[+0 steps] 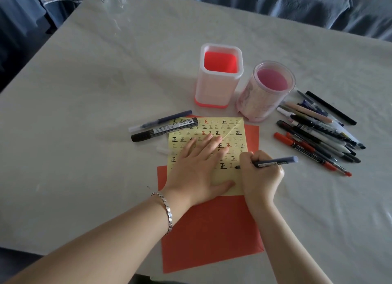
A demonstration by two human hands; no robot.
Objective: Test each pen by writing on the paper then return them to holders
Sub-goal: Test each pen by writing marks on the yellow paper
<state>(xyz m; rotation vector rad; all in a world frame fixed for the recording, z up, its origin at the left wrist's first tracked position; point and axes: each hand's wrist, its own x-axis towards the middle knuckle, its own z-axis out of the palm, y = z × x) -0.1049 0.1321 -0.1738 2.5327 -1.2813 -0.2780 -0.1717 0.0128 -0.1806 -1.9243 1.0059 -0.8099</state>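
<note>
While your left hand [195, 169] presses the yellow paper [239, 126] with flat, slightly fanned fingers, write lightly near its right edge; your right hand [262, 177] pinches the blue pen [275, 161].

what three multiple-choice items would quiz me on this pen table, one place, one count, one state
1. Where is the pile of loose pens? A) right of the round clear pink holder B) on the red paper sheet C) in a drawer
2. How many holders stand on the white-clothed table? A) one B) two C) four
3. What is the right hand doing? A) resting open B) capping a marker C) gripping a dark blue pen on the yellow paper
A, pile lies beside that holder; B, a square white-and-red holder joins it; C, fingers curl round the pen
</note>
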